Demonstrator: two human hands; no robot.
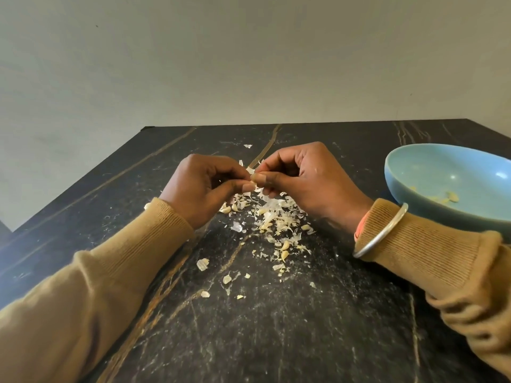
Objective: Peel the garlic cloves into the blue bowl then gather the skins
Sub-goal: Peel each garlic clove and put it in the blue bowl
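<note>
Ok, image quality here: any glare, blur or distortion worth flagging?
Head view: wide-angle distortion stretches the sleeves and skews the table; soft even light, faint shadows under the left hand and right hand; small glare spots inside the blue bowl; the garlic clove they pinch looks slightly soft.

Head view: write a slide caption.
Left hand and right hand pinch a garlic clove above skins, beside blue bowl.
</note>
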